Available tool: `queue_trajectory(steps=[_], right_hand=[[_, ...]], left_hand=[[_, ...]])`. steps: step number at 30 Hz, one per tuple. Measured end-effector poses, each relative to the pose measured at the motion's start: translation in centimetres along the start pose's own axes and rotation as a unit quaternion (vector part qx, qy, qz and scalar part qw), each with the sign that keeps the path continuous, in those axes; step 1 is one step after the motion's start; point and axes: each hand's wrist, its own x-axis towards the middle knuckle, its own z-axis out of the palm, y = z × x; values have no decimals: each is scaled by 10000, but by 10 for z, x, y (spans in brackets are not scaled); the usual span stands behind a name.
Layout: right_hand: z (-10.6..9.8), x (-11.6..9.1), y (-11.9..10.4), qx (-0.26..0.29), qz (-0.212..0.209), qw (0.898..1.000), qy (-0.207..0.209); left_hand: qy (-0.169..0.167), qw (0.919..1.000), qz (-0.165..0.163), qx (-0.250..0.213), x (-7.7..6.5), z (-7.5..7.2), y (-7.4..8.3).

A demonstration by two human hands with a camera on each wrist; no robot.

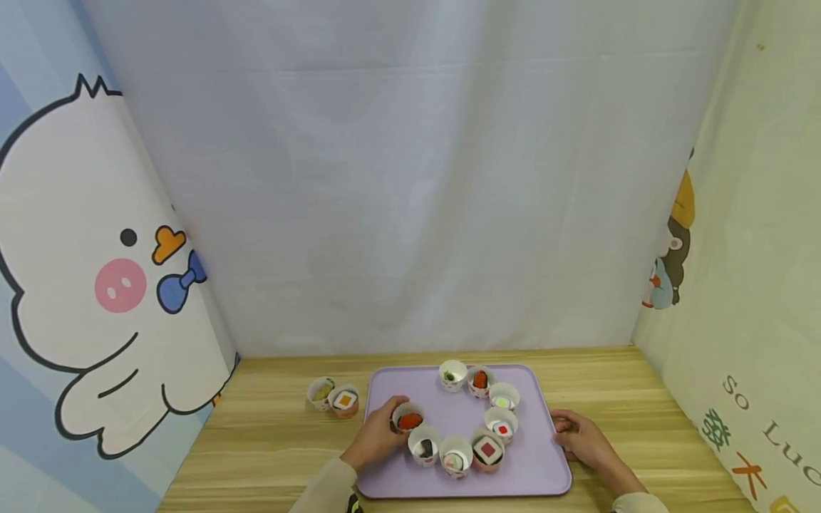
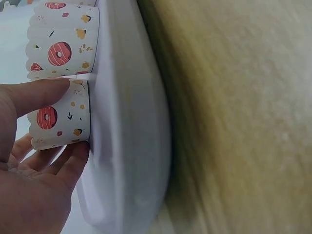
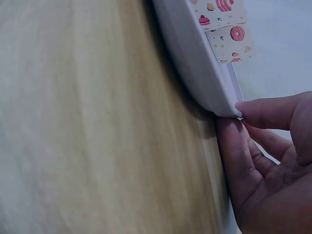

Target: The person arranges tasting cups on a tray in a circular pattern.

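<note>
My left hand (image 1: 380, 436) grips a paper baking cup (image 2: 68, 114) printed with doughnuts and flowers, thumb on one side and fingers on the other. Something red-orange lies inside that cup, as the head view shows. It stands at the left of a lilac tray (image 1: 423, 486), beside a cup with a dark and white piece (image 1: 423, 449). At the tray's right side, my right hand (image 1: 580, 440) pinches the raised rim (image 3: 226, 109) between thumb and fingers. Several more filled cups curve round the tray, among them one with a red square on white (image 1: 489, 450).
Left of the tray, two more cups stand on the wooden table (image 1: 256, 427), one with a yellowish filling (image 1: 321, 393) and one with an orange square on white (image 1: 345, 400). A pale curtain (image 1: 398, 214) rises behind the table, with printed cloths at both sides.
</note>
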Motion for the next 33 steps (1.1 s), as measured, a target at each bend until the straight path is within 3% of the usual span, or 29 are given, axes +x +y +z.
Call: queue_trajectory(steps=[10, 17, 29, 33], right_hand=[[1, -1, -1, -35, 5, 10000, 19], [0, -3, -2, 20, -33, 10000, -5], [1, -3, -3, 57, -80, 10000, -8], [1, -3, -3, 36, -67, 10000, 3]], left_hand=[[-87, 9987, -3, -495, -2, 0, -5], [-126, 9951, -152, -969, -9, -12, 3], [421, 9923, -162, -1151, -20, -36, 19], [592, 9908, -310, -1180, -24, -43, 21]])
